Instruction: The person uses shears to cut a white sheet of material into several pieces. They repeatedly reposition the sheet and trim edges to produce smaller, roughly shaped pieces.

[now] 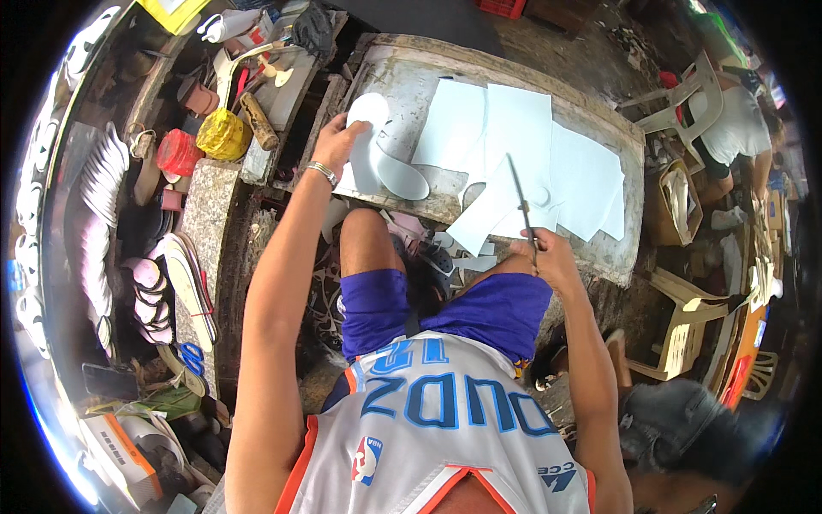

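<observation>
My left hand [336, 141] pinches a white sole-shaped cutout [370, 109] over the left end of a worn low table [398, 60]. Another rounded white cutout [402, 178] lies just beside it. In my right hand [550, 257] is a pair of long, dark scissors [523, 201], blades pointing up and away from me. Beneath the blades lies a cut white sheet [488, 214] that hangs over the table's near edge. More white sheets [518, 120] overlap across the middle and right of the table. My fingers partly hide the scissors' handles.
White offcuts [454, 261] lie by my knees. Leftward are a yellow-wrapped roll [224, 134], a red roll [179, 152], stacked soles [190, 287] and blue-handled scissors [190, 358]. To the right stand a cardboard box [676, 201] and a cream plastic chair [681, 321]. Another person [728, 120] sits at far right.
</observation>
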A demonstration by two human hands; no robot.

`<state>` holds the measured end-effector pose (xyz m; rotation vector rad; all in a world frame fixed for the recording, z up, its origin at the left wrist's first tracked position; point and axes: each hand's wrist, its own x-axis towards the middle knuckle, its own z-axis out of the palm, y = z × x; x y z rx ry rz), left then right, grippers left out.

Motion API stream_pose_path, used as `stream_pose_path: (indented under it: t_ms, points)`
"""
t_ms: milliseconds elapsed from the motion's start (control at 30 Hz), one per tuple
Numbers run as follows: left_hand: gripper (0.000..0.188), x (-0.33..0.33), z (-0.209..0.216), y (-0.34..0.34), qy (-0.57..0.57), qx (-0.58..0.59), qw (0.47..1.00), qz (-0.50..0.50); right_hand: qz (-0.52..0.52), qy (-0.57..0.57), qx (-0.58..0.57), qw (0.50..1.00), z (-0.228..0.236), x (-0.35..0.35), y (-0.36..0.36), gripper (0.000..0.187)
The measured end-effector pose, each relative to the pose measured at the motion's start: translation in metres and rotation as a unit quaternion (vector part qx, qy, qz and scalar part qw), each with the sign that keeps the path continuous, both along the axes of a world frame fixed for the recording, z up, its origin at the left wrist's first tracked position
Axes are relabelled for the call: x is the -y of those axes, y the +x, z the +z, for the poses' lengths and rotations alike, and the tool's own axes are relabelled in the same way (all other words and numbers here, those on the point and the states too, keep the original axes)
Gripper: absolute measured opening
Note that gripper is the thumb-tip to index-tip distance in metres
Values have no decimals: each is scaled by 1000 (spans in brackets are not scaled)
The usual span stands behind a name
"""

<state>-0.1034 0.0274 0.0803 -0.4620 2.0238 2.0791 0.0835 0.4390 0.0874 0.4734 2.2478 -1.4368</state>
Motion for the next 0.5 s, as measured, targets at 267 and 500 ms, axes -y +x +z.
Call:
stream_pose_path:
  t_ms: [267,500]
  points:
    - [63,-31,-72,2,32,57,989,131,-40,287,-85,953,-47,-24,-34,65]
    - [68,-26,-92,-8,-10,52,985,165,-21,312,-92,946,-67,-3,-64,81]
